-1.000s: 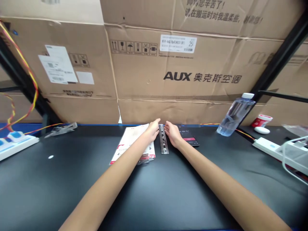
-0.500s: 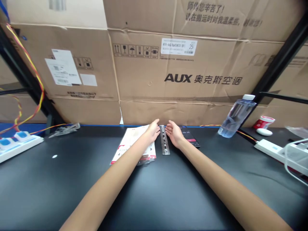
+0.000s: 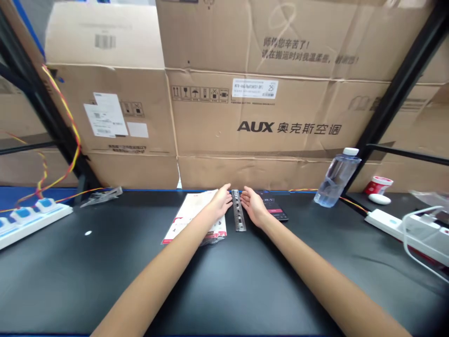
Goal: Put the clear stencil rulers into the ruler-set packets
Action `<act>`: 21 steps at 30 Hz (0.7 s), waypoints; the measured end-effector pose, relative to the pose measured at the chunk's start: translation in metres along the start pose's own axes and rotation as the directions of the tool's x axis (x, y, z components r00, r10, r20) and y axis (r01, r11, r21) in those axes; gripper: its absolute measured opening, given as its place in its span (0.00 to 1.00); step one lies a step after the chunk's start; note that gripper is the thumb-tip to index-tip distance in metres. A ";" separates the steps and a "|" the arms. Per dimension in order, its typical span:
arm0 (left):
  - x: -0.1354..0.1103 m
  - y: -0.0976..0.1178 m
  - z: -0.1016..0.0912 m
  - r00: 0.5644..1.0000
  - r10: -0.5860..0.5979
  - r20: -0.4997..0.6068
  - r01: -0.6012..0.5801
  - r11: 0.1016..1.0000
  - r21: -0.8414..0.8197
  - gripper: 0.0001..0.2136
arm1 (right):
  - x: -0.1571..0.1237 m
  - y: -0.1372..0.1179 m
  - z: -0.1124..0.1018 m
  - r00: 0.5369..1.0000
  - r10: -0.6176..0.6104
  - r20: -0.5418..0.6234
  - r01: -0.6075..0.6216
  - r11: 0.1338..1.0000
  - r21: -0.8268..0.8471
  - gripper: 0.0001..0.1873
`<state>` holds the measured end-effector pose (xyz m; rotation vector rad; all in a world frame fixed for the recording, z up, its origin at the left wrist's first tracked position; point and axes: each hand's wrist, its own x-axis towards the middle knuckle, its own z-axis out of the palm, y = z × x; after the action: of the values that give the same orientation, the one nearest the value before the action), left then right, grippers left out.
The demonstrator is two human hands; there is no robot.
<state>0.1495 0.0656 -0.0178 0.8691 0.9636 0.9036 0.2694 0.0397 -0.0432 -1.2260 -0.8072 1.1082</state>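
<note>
A narrow clear strip with dark marks, like a ruler (image 3: 239, 210), lies lengthwise on the black table. On its left is my left hand (image 3: 221, 201), fingers stretched out, over the right side of a white and red printed packet (image 3: 185, 213) in clear plastic. My right hand (image 3: 253, 206) is on the strip's other side, fingers extended and palm turned inward. Neither hand holds anything. Partly behind my right hand and wrist lies a dark phone (image 3: 278, 210) with a lit screen.
A cardboard wall (image 3: 210, 140) stands along the back. To the right are a tilted water bottle (image 3: 336, 178), a red and white tub (image 3: 379, 185), a white oval object (image 3: 379, 199) and a power strip (image 3: 407, 229). Another power strip (image 3: 31, 224) and a clear plastic piece (image 3: 101, 197) are left.
The camera view has tilted up slightly, so the scene sits lower in the picture. Both hands keep the same places beside the strip, and nothing was picked up.
</note>
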 end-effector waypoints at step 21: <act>-0.085 -0.022 -0.010 0.984 -0.005 0.177 -0.003 0.999 0.048 0.18 | -0.092 0.007 -0.022 0.985 0.004 0.170 -0.028 0.990 0.138 0.11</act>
<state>0.1203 -0.0174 -0.0162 0.9733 0.8344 0.7903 0.2609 -0.0549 -0.0462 -1.0323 -0.8334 1.2732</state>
